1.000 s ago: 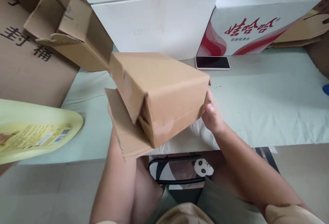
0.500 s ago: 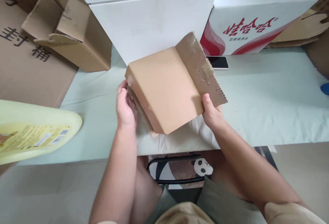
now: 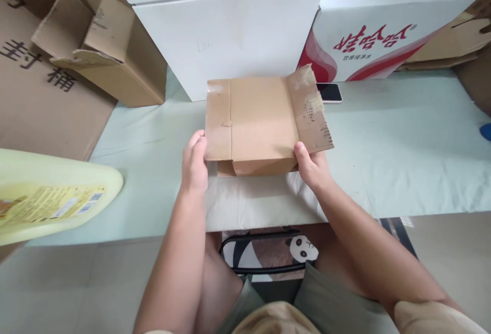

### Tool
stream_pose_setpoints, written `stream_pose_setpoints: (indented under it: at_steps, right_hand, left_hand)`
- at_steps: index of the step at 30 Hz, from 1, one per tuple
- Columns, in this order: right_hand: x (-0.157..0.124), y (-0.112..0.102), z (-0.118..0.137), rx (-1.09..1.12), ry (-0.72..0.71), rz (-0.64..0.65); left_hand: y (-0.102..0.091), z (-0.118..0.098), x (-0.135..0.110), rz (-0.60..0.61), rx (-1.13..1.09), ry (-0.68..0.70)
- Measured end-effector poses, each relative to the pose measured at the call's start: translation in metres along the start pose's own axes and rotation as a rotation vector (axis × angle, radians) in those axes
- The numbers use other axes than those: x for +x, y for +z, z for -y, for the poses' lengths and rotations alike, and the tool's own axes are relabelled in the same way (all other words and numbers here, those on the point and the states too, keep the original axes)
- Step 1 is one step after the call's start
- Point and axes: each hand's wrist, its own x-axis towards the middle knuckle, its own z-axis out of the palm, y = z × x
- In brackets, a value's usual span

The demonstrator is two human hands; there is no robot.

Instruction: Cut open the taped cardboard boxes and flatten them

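Between my hands is a brown cardboard box [image 3: 263,119], lying on its side with a flap spread out at the left and another at the right. The right flap has a torn, rough edge. My left hand [image 3: 195,162] grips the left flap at its outer edge, the fingers partly hidden behind it. My right hand [image 3: 312,165] holds the near right corner, thumb on top at the flap's fold and fingers underneath. The box's underside is hidden.
Behind the box stand a large white carton [image 3: 230,37] and a red-and-white carton [image 3: 368,37]. A phone [image 3: 330,93] lies on the pale green cloth [image 3: 399,160]. At the left are an open cardboard box [image 3: 126,63] and a yellow jug [image 3: 57,198].
The box has turned from a slant to nearly square with me. Its left flap has swung up and out flat, and my left hand has moved right along with it.
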Motion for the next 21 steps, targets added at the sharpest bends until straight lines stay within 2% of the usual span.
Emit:
stream_pose_setpoints:
  at_steps: [3,6,8,10,14,16,21]
  right_hand:
    - [0.001,0.000,0.003,0.008,0.003,-0.076]
    - [0.002,-0.001,0.005,0.015,0.021,-0.055]
    - [0.002,-0.003,0.005,0.030,0.033,-0.026]
    - [0.002,-0.004,0.004,0.057,0.022,0.044]
    - [0.001,-0.005,-0.003,0.081,-0.007,0.207]
    - [0.002,-0.005,-0.006,0.047,-0.012,0.151]
    - [0.005,-0.008,-0.005,-0.029,0.008,-0.182]
  left_hand:
    - [0.004,-0.002,-0.004,0.130,-0.128,-0.002]
    - [0.008,0.003,-0.008,0.287,-0.131,-0.155]
    - [0.010,0.008,-0.010,0.333,-0.111,-0.213]
    - [0.011,0.012,-0.010,0.306,-0.107,-0.171]
    - [0.011,0.013,-0.006,0.117,-0.091,-0.044]
    - [0.009,0.012,-0.003,0.064,-0.071,-0.039]
    - [0.005,0.006,0.001,-0.024,0.001,-0.075]
